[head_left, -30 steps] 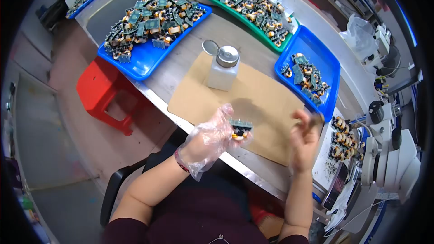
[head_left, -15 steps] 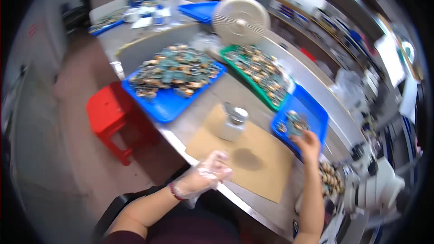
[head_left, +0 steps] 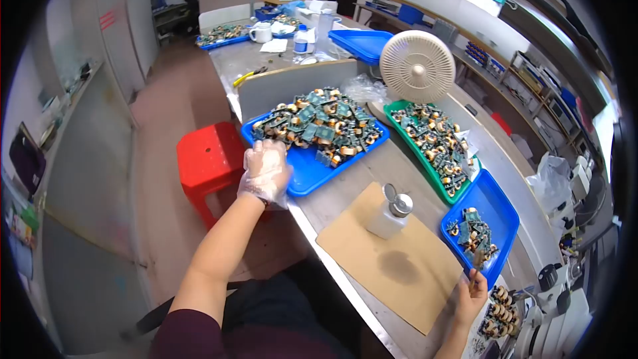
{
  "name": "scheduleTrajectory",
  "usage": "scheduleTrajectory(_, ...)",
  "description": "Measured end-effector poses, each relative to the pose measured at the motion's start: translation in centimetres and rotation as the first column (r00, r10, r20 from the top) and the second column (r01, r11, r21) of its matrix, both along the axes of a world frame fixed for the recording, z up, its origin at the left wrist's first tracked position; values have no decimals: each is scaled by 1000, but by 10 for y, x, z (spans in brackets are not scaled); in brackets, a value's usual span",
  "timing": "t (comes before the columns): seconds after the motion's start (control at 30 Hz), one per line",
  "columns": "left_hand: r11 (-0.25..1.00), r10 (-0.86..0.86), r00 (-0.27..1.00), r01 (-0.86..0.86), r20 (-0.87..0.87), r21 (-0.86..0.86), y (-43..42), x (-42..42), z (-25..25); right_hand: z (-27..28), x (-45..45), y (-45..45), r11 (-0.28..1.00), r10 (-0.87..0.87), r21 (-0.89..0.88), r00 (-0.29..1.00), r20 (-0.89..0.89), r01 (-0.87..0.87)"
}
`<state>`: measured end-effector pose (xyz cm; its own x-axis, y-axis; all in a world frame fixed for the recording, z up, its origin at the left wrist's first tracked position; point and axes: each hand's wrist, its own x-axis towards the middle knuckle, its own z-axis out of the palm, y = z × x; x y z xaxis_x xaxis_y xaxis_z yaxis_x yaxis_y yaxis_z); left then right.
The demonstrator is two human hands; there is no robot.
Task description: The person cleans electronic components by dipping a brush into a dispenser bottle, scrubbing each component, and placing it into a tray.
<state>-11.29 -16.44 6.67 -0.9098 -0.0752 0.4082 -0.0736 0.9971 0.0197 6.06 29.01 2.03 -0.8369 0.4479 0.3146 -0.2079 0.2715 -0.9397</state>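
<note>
My left hand [head_left: 266, 169], in a clear plastic glove, is at the near left edge of a blue tray [head_left: 309, 183] heaped with small green circuit boards [head_left: 322, 119] carrying copper-coloured coils. Its fingers reach down onto the heap; their tips are hidden. My bare right hand [head_left: 472, 296] is closed on a thin brown tool, apparently a brush [head_left: 478, 260], by the near corner of a second blue tray [head_left: 504, 216]. Several circuit boards [head_left: 474, 233] lie in that tray. Between my hands, a white pump bottle [head_left: 389, 218] with its metal lid raised stands on brown cardboard [head_left: 362, 249] with a dark damp spot.
A green tray [head_left: 428, 176] full of boards lies behind the bottle, near a beige fan [head_left: 417, 66]. A red stool [head_left: 211, 156] stands left of the table. More coil parts [head_left: 502, 316] and white equipment [head_left: 565, 326] are at the right. A low grey partition [head_left: 292, 86] crosses behind the heaped tray.
My left hand has moved from above the table's front edge, forward and left to the heaped tray. My right hand has drawn back from the boards in the smaller tray. The view has shifted.
</note>
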Motion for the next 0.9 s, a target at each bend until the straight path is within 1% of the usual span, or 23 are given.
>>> scheduleTrajectory(0.03,998,-70,990,69,-123,-7,2,-4,-4,2,0,-4,998,0,57,1000,-23,2)
scheduleTrajectory(0.1,980,-95,991,76,92,186,18,7,4,14,4,-13,999,-15,46,998,64,12)
scheduleTrajectory(0.13,974,-134,977,99,164,204,27,13,13,11,2,-12,996,-12,83,999,36,9)
scheduleTrajectory(0.17,937,-181,972,124,150,326,30,16,15,11,3,-12,997,-19,79,999,38,16)
scheduleTrajectory(0.2,885,-226,965,146,134,443,32,19,15,16,4,-16,994,-24,109,999,43,19)
scheduleTrajectory(0.23,796,-241,953,86,182,600,33,18,23,19,5,-20,990,-32,139,998,49,25)
scheduleTrajectory(0.27,706,-279,960,192,18,682,26,11,9,19,4,-21,988,-28,152,999,30,23)
scheduleTrajectory(0.3,792,-304,948,308,-96,527,20,2,3,19,4,-22,986,-32,163,999,11,30)
scheduleTrajectory(0.33,786,-454,880,470,-142,402,14,3,8,17,3,-21,972,-49,229,999,-16,52)
scheduleTrajectory(0.4,740,-657,753,642,14,203,4,-13,0,19,1,-24,977,-22,210,998,-54,33)
scheduleTrajectory(0.43,767,-616,756,511,221,388,5,-13,3,22,3,-28,976,-43,210,999,-24,47)
scheduleTrajectory(0.47,720,-659,738,562,146,407,0,-26,-9,25,3,-31,976,-57,212,998,2,55)
scheduleTrajectory(0.5,702,-646,755,528,114,478,1,-26,-9,25,3,-33,979,-62,195,998,8,59)
scheduleTrajectory(0.57,757,-572,814,476,101,447,-2,-33,-22,25,4,-33,981,-64,183,998,-2,63)
scheduleTrajectory(0.6,731,-571,821,502,11,461,-4,-32,-27,27,6,-32,980,-82,182,997,4,79)
scheduleTrajectory(0.67,690,-474,881,363,12,626,12,-13,-10,29,7,-33,993,-80,86,996,25,78)
scheduleTrajectory(0.7,379,-499,859,337,-116,862,12,-11,-26,25,5,-31,987,-76,140,996,-34,80)
scheduleTrajectory(0.73,-82,-564,759,342,-327,936,22,1,-24,26,5,-31,993,-62,97,997,-36,66)
scheduleTrajectory(0.77,-308,-599,709,226,-372,924,32,15,-17,29,7,-34,997,-45,69,999,2,45)
scheduleTrajectory(0.8,-366,-571,762,97,-306,926,42,30,-13,28,6,-35,998,-36,47,999,4,35)
scheduleTrajectory(0.83,-432,-570,764,34,-302,901,53,37,-20,29,7,-38,1000,-7,0,1000,15,7)
scheduleTrajectory(0.87,-547,-596,747,-109,-295,830,72,61,2,33,10,-43,997,26,-78,998,50,-22)
scheduleTrajectory(0.9,-596,-628,731,-231,-267,769,84,73,1,43,13,-55,987,44,-160,997,70,-32)
